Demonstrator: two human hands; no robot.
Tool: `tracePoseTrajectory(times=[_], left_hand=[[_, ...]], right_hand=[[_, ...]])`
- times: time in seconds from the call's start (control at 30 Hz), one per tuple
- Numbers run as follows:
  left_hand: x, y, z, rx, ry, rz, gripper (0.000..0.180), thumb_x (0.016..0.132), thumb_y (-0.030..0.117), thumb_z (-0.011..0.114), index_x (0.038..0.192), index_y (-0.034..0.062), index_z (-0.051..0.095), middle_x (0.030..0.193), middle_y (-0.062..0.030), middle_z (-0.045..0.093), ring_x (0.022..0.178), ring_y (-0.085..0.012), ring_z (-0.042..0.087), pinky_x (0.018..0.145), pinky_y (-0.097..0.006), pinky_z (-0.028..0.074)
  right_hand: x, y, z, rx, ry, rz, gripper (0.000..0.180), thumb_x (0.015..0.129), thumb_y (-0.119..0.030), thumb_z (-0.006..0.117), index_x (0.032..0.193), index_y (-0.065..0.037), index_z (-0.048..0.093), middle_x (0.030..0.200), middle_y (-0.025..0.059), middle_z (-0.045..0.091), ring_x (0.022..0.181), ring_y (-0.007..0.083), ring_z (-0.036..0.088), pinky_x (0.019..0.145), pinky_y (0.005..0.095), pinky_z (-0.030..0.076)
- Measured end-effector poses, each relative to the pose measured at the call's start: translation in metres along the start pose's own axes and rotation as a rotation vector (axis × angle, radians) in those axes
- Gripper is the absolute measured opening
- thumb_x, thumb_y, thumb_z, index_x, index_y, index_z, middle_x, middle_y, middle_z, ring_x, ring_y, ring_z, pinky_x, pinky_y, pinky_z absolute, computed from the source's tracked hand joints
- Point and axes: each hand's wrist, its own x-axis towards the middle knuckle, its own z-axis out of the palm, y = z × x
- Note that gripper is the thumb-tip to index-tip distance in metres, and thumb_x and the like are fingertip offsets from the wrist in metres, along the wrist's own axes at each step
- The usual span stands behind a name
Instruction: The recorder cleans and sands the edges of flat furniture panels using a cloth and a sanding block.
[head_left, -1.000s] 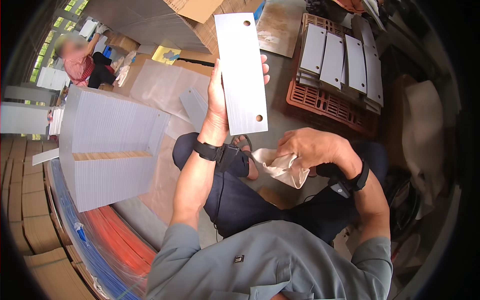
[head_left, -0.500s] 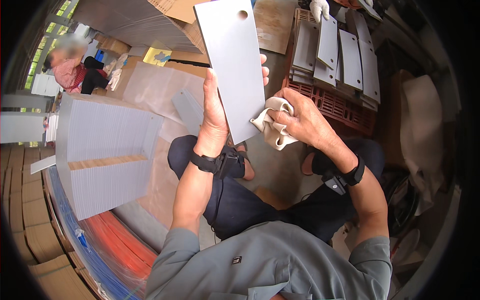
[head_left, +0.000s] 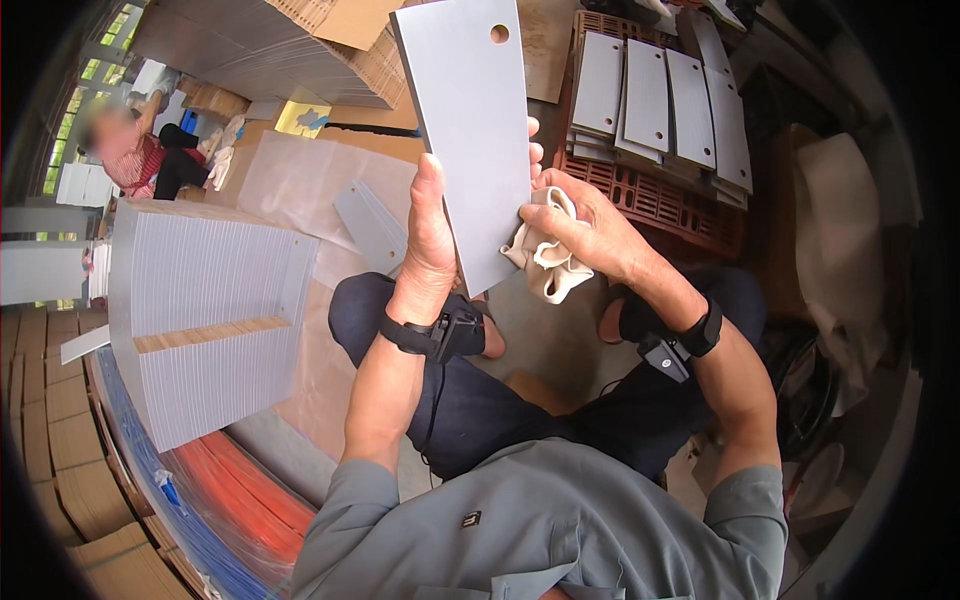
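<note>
My left hand (head_left: 432, 225) grips a long grey panel (head_left: 470, 140) from beneath, thumb along its left edge and fingertips showing past the right edge. The panel is tilted upright and has one round hole near its far end. In my right hand (head_left: 600, 230) is a bunched cream cloth (head_left: 550, 250), held against the panel's lower right edge. Part of the cloth is hidden by my fingers.
At the far right, a reddish-brown plastic crate (head_left: 650, 190) bears several similar holed panels (head_left: 645, 95). A tall stack of grey panels (head_left: 210, 300) stands at left, near loose panels (head_left: 370, 225) on a sheet. Another person (head_left: 150, 150) sits at far left.
My right hand and the cloth have shifted slightly along the panel's right edge. The panel has moved a little nearer. A gloved hand over the crate is gone, and the panels there lie in a row.
</note>
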Motion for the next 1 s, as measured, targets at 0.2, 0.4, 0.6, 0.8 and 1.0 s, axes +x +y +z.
tracePoseTrajectory(times=[0.2,0.4,0.6,0.8,1.0], left_hand=[[0.0,-0.001,-0.003,0.023,0.017,-0.002,0.097,0.093,0.078,0.043,0.149,-0.0009,0.041,0.141,-0.0244,0.054,0.113,-0.0284,0.063,0.096,-0.042,0.055],[0.001,-0.002,-0.003,-0.022,0.031,-0.002,0.097,0.093,0.077,0.042,0.15,-0.0008,0.04,0.14,-0.0248,0.055,0.113,-0.0289,0.064,0.096,-0.042,0.055],[0.002,-0.003,-0.003,-0.006,0.036,0.0,0.097,0.094,0.078,0.04,0.15,-0.0009,0.04,0.14,-0.025,0.055,0.111,-0.0287,0.064,0.096,-0.041,0.055],[0.001,-0.003,-0.005,-0.066,0.024,-0.014,0.096,0.094,0.078,0.04,0.15,-0.0005,0.041,0.139,-0.0244,0.056,0.111,-0.0287,0.064,0.096,-0.041,0.055],[0.001,-0.006,-0.008,-0.139,0.008,-0.034,0.094,0.095,0.076,0.04,0.15,-0.0006,0.04,0.137,-0.0245,0.057,0.112,-0.0303,0.064,0.097,-0.043,0.055]], right_hand=[[0.002,0.007,-0.002,-0.094,-0.007,-0.084,0.03,0.095,-0.028,0.063,0.113,-0.005,0.059,0.09,0.0053,0.067,0.084,0.0132,0.064,0.078,0.0313,0.053],[0.001,0.005,0.0,-0.041,0.005,-0.093,0.028,0.095,-0.028,0.063,0.111,-0.005,0.059,0.088,0.0041,0.065,0.083,0.0118,0.063,0.076,0.0306,0.052],[0.001,0.005,-0.002,-0.052,0.004,-0.084,0.028,0.095,-0.028,0.064,0.11,-0.006,0.059,0.088,0.0041,0.065,0.084,0.0124,0.062,0.077,0.0315,0.052],[0.001,0.005,-0.005,-0.107,-0.035,-0.09,0.029,0.093,-0.026,0.064,0.113,-0.005,0.059,0.094,0.0073,0.067,0.087,0.0146,0.064,0.079,0.033,0.052],[-0.007,-0.018,-0.032,-0.308,-0.055,-0.061,0.032,0.085,-0.019,0.06,0.112,-0.003,0.063,0.097,0.0081,0.068,0.092,0.0163,0.065,0.084,0.0331,0.052]])
